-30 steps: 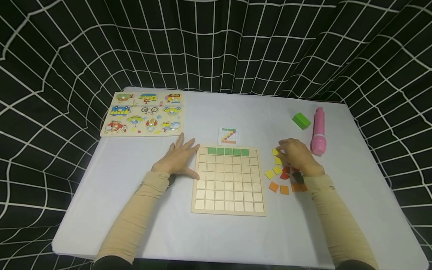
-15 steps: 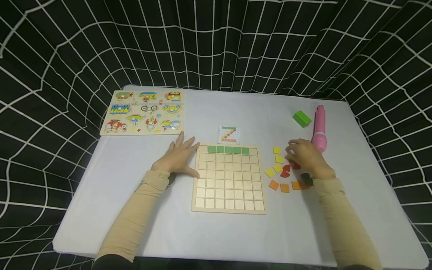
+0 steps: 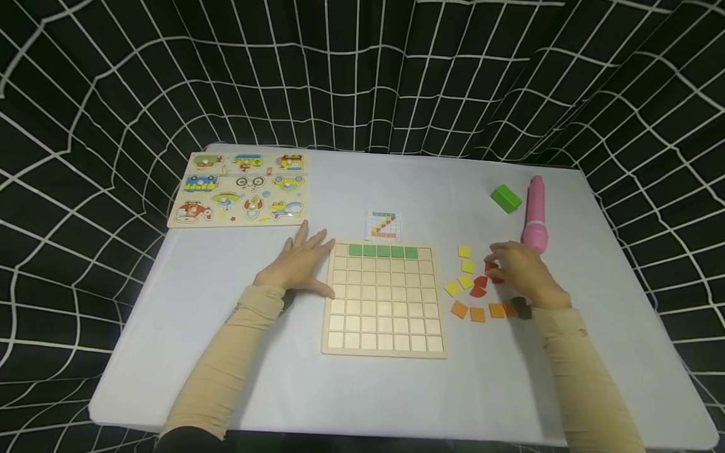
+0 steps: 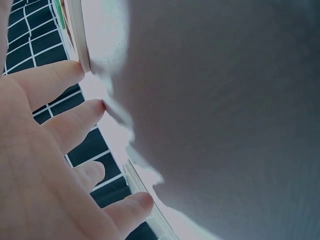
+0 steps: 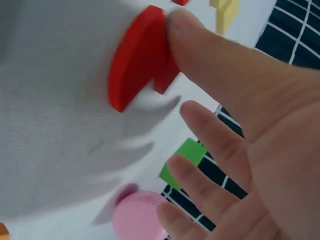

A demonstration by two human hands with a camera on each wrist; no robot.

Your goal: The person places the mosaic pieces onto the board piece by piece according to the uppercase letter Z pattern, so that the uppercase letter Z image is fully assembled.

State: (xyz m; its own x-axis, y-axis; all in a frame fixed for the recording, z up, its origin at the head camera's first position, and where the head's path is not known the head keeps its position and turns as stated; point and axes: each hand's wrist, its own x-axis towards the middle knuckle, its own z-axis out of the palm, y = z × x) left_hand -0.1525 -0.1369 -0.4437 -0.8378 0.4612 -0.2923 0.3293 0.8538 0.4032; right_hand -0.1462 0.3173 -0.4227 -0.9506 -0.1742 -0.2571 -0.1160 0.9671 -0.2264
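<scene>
In the head view, a wooden grid board (image 3: pixel 385 346) lies flat, with a row of green tiles (image 3: pixel 383 251) near its far edge. My left hand (image 3: pixel 294 267) is at the board's left side, fingers spread; in the left wrist view a fingertip meets the board's edge (image 4: pixel 77 37). Over the loose red pieces (image 3: pixel 478 292) is my right hand (image 3: pixel 523 274). The right wrist view shows its thumb touching a curved red piece (image 5: pixel 135 60), the other fingers held apart from it. Yellow tiles (image 3: pixel 467 267) and orange tiles (image 3: pixel 477 314) lie nearby.
A patterned card (image 3: pixel 383 225) lies beyond the board. At the far left is a vehicle peg puzzle (image 3: pixel 238 220). A green block (image 3: pixel 506 198) and a pink microphone-shaped thing (image 3: pixel 535 214) lie at the back right. Netted black cloth (image 3: pixel 351 75) hangs behind the white table (image 3: pixel 385 402).
My right hand has moved rightward and slightly toward me, from the yellow tiles to the red pieces, uncovering the yellow tiles. The left hand stays at the board's edge.
</scene>
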